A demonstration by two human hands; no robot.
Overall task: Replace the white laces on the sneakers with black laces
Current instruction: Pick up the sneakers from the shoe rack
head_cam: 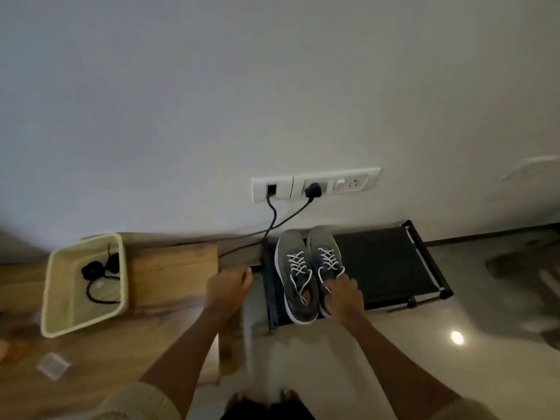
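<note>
State of task: not begun, by my reading. Both grey sneakers [295, 268] carry their white laces [298, 263], crossed through the eyelets on each shoe. The loose ends trail toward the shoe openings, and I see no tied bow. No eyelet shows black.

Position: the pair stands side by side, toes to the wall, on the black shoe rack [381, 262], at its end nearest the table [172, 268]. The black laces [97, 269] lie coiled in a cream basket [48, 292] on the table, well apart from the rack. They are untouched.

Hands:
- The right hand [342, 294] rests on the rear of the sneaker farther from the table, with its fingers bent down over the collar. I cannot tell whether it has closed into a real grip.
- The left hand [228, 286] hovers just off the rack's table-side end, by the table's corner, with its knuckles up and fingers curled under. Nothing is visible in it, and I cannot tell whether it has contact with the table edge.

Left to do: everything. That means unthreading white from both shoes, fetching black and relacing both.

Writing: none legible. The near sneaker has pale side stripes, but no brand can be read. The socket plate [315, 184] on the wall above the rack shows no marking I can read. A small clear packet [53, 365] on the table, far from the rack, is too blurred to read.
</note>
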